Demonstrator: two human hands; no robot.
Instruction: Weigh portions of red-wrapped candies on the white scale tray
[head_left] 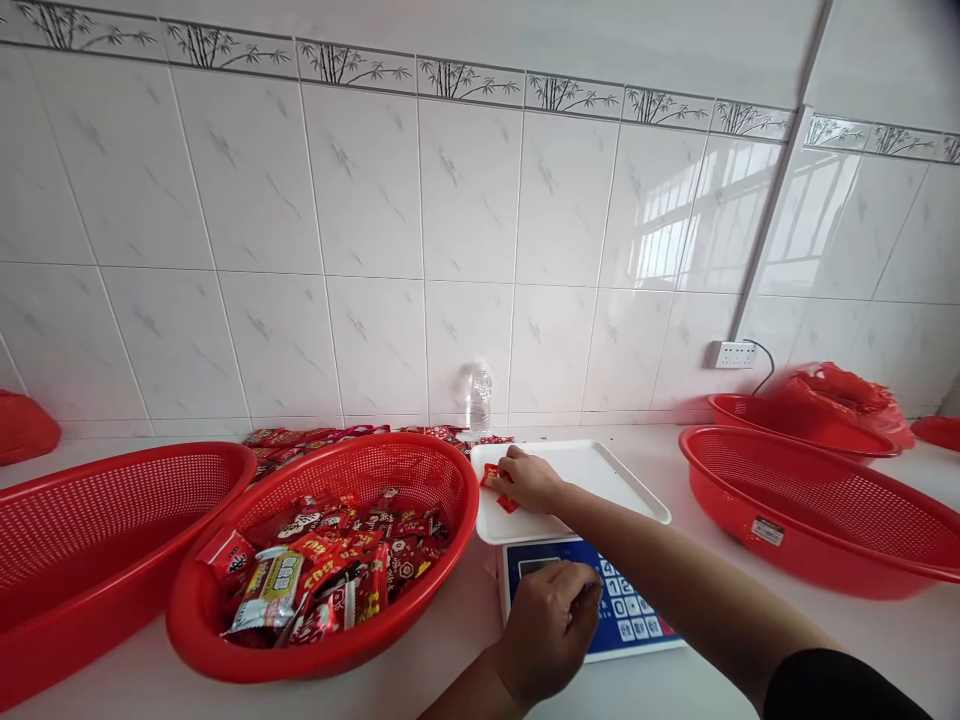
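Resting on the scale tray: the right hand [529, 478] lay palm down at the tray's left edge, arm reaching in from the lower right.
Right grip: its fingers were closed on small red packets [498, 484], which showed at the fingertips and under the palm, touching the tray.
Left hand: the left hand [551, 625] hovered over the scale's front panel, fingers curled loosely together and holding nothing that could be seen (whether a fingertip touched a key could not be told).
Scale: a white tray [600, 475] sat on a scale with a blue keypad [634, 610] facing the person; its display was half hidden by the left hand.
Middle basket: a red mesh basket [420, 470] stood just left of the scale, its lower half filled with red and white snack packets [322, 570].
Left basket: a second red basket [112, 520] sat touching the middle one, with nothing showing inside.
Right baskets: a large red basket [825, 500] stood well right of the scale, a smaller one [795, 420] behind it with a red plastic bag [847, 390].
Back of counter: more red packets [315, 437] lay along the wall, near a clear water bottle [479, 400].
Wall: a white socket [731, 353] was fixed to the tiles.
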